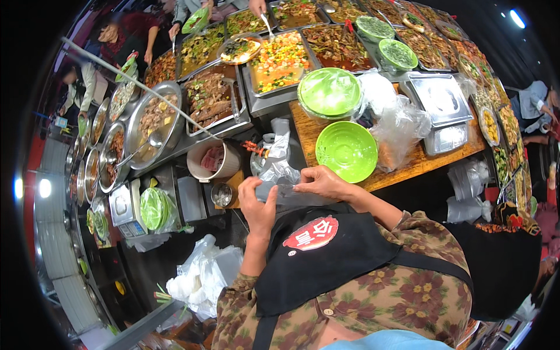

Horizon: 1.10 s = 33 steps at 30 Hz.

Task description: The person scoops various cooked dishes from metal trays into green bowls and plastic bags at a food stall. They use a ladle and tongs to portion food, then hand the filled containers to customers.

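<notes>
A thin clear-grey plastic bag [282, 168] lies bunched in front of my black apron [350, 262]. The thumb and fingertips of my right hand [323, 183] pinch its edge. On the bag's other side is my left hand [259, 205], thumb and fingers apart, with no clear grip on the film. Just beyond my right hand, an empty green bowl [346, 151] rests on the wooden board [306, 127]. Behind it sits a green bowl covered in plastic film [330, 92].
Metal trays of cooked food [280, 61] line the far side, with a ladle [238, 49] across them. A white bucket [213, 159] and a small bowl of coins [222, 194] lie left. A scale [439, 105] stands right. People [131, 35] are across the counter.
</notes>
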Motion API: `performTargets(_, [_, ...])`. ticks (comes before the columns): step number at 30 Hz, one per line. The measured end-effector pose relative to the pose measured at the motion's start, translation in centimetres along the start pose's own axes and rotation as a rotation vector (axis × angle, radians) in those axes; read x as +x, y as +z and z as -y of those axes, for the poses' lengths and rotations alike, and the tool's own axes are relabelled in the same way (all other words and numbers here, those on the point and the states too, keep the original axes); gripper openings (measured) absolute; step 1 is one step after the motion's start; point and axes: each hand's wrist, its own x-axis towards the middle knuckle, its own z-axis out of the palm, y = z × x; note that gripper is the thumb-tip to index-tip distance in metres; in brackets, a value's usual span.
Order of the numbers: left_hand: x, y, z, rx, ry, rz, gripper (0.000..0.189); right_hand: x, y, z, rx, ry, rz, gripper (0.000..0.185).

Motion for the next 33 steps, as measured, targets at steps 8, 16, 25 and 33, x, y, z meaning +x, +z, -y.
performTargets(8, [-2.7, 3.7, 0.4, -0.801, -0.876, 0.525, 0.013, 0.7, 2.5, -2.4, -0.246, -0.182, -0.121, 0.022])
performTargets(16, [-1.1, 4.1, -0.7, -1.425, -1.041, 0.443, 0.013, -1.2, -2.4, -7.5, 1.419, 0.152, -0.233, 0.006])
performTargets(25, [-0.4, 3.7, 3.8, -0.129, -0.276, 0.791, 0.051, -7.3, -7.5, -5.2, 0.654, 0.075, -0.781, 0.026])
performTargets(33, [2.9, 12.7, -0.4, -0.504, -0.2, 0.729, 0.019, -8.9, -9.6, -4.7, 0.008, 0.06, -0.29, 0.049])
